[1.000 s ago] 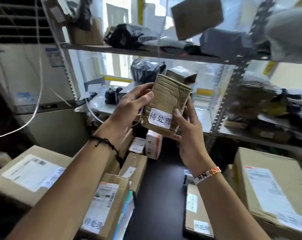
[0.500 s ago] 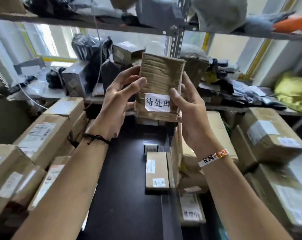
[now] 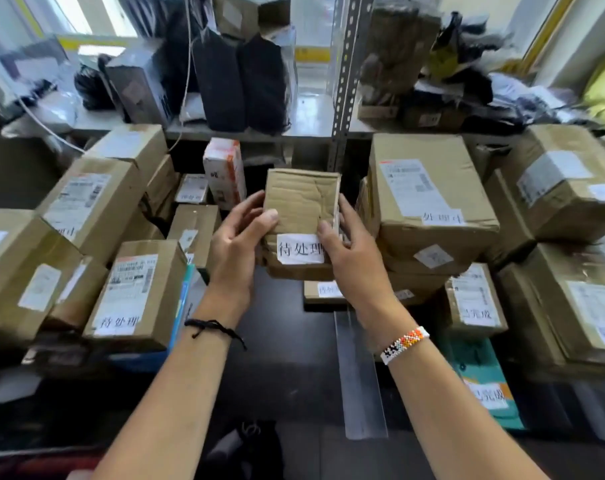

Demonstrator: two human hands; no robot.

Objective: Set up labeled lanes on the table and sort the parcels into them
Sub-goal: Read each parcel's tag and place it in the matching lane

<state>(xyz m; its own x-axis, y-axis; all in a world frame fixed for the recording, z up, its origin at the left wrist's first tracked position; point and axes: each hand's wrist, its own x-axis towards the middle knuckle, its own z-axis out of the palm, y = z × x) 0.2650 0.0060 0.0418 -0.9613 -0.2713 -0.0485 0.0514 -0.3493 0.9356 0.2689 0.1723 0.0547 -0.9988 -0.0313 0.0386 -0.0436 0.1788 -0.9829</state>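
Observation:
I hold a small taped cardboard parcel (image 3: 299, 202) with a white label (image 3: 300, 249) reading 待处理, above the middle of the black table (image 3: 287, 358). My left hand (image 3: 237, 244) grips its left side, thumb on the front. My right hand (image 3: 351, 252) grips its right side, thumb by the label. On the left lies a pile of boxes, one box (image 3: 134, 292) also labelled 待处理. A flat box (image 3: 323, 292) lies just under the held parcel. On the right, a big box (image 3: 429, 199) carries a handwritten label and a smaller box (image 3: 474, 299) reads 已完成.
A clear tape strip (image 3: 358, 368) runs along the table as a lane line. A teal mailer (image 3: 481, 379) lies at the right. A metal shelf (image 3: 304, 123) behind holds black bags and more parcels; its upright post (image 3: 346, 81) stands centre-right. Big boxes (image 3: 578, 306) fill the far right.
My view has tilted down and the parcel has come lower, from shelf height to just above the table. Both hands keep their hold on it.

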